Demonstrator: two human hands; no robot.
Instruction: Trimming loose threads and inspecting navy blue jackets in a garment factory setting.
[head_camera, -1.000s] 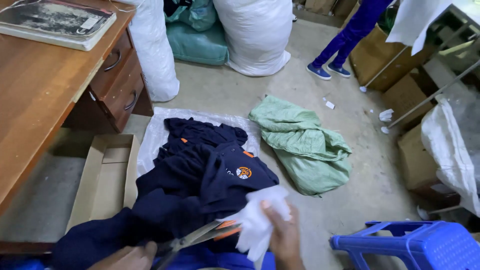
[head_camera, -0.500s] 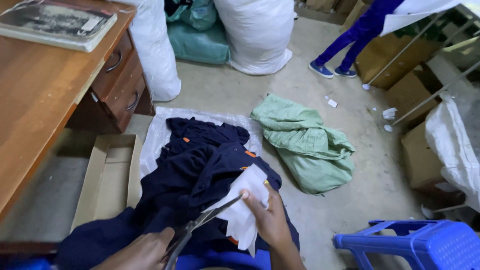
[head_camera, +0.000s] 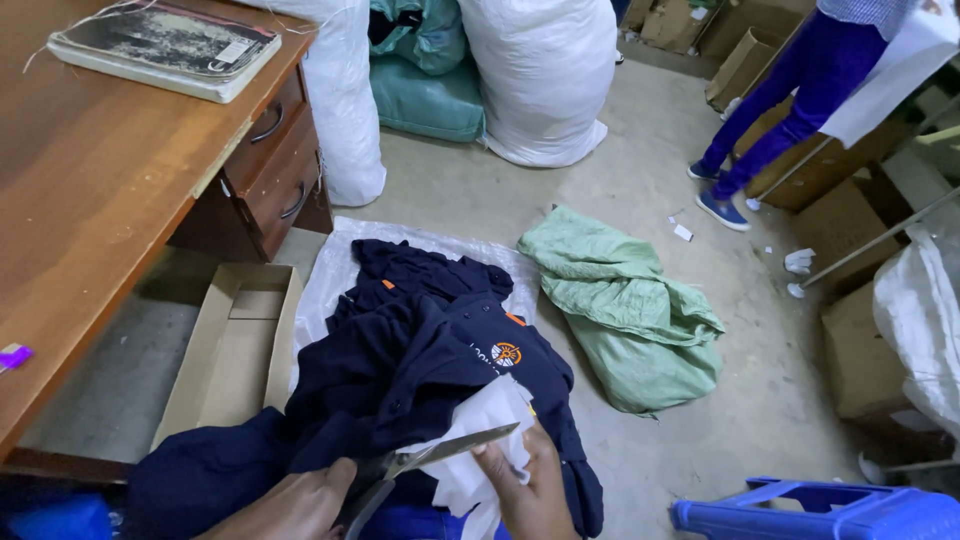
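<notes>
At the far left a brown wooden surface (head_camera: 90, 190) carries a worn flat book (head_camera: 165, 45) near its back edge, and a small purple scrap (head_camera: 14, 356) lies near its front edge. Two drawers (head_camera: 280, 165) face the floor beside it. Below, an open cardboard box (head_camera: 235, 350) lies flat on the concrete floor, just beside a sheet of clear plastic (head_camera: 335, 265).

On that plastic rests a heap of dark navy garments (head_camera: 420, 350), one showing a small round orange emblem. The heap reaches down to the person's lap.

At the bottom edge the left hand (head_camera: 300, 505) has its grip closed around the handles of a pair of metal scissors (head_camera: 440, 455); the blades point up and to the right, and whether they are parted I cannot tell. Their tips lie against a piece of white fabric (head_camera: 485, 440), which sits on top of the navy heap. The right hand (head_camera: 530, 490) grips this white fabric from beneath, fingers closed on its lower edge, just beside the blades.

Further right a crumpled pale green sack (head_camera: 630, 320) lies on the floor, touching the plastic sheet. Behind stand bulging white sacks (head_camera: 545, 70). At the lower right is a blue plastic stool (head_camera: 820, 510), and at the upper right another person's legs in blue trousers (head_camera: 780, 100) stand among cardboard boxes.
</notes>
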